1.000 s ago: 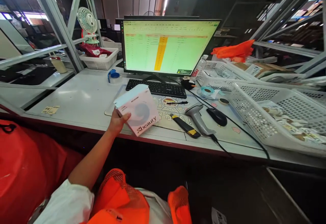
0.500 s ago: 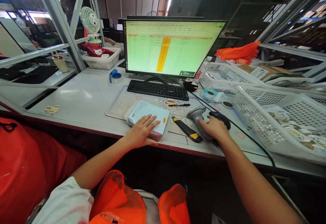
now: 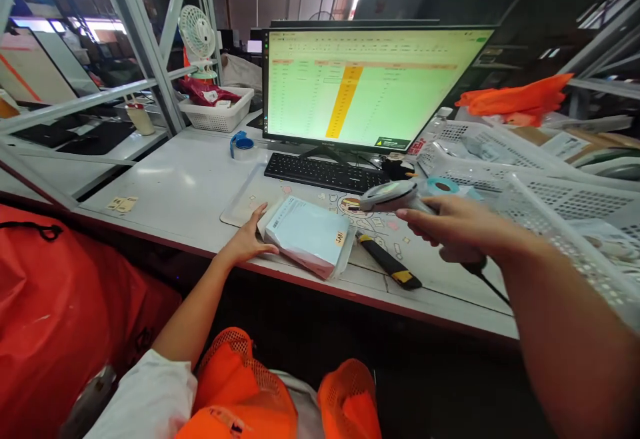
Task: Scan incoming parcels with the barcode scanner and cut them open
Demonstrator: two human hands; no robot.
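My right hand (image 3: 457,222) is wrapped round the handle of a grey barcode scanner (image 3: 393,194), lifted above the desk with its head towards the left. A pale blue box (image 3: 310,229) in clear plastic wrap lies flat near the desk's front edge, an orange label with numbers at its right end. Against the box's left end rests my left hand (image 3: 245,239), open, thumb and fingers spread. Between the box and the scanner lies a black and yellow utility knife (image 3: 390,260). A pen on the mat is mostly hidden behind the scanner.
Behind the mat stand a black keyboard (image 3: 325,171) and a monitor (image 3: 365,92) showing a spreadsheet. White baskets (image 3: 545,226) crowd the right side. Blue tape (image 3: 243,146) sits at the left, near a small basket (image 3: 217,116). The scanner's cable (image 3: 495,289) trails to the right.
My right hand has raised the barcode scanner off the desk. My left hand has slid from the box's top to its left end. The view has shifted slightly.
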